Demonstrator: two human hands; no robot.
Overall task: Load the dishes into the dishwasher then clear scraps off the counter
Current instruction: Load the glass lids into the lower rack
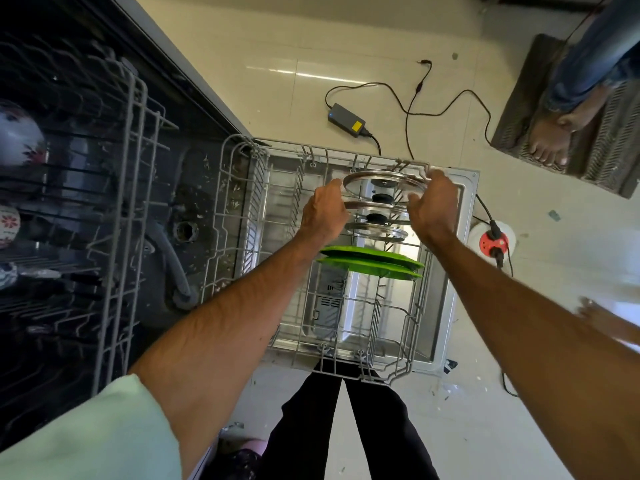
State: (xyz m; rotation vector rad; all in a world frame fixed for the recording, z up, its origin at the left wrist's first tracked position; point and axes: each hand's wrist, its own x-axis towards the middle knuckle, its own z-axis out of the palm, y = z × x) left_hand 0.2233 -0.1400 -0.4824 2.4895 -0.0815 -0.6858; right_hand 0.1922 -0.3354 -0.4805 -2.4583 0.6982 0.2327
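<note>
Two bowls (19, 135) were seen at the left in the upper rack (128, 188). Right of it, the lower rack (239, 209) was drawn out over the open door (446, 306). Three lids (377, 233) and two plates (370, 263) were stood on edge in it. The far lid (381, 175) was gripped at its left rim by the left hand (323, 216) and at its right rim by the right hand (433, 206), with fingers curled round it. An adapter (346, 120) was seen on the floor beyond.
</note>
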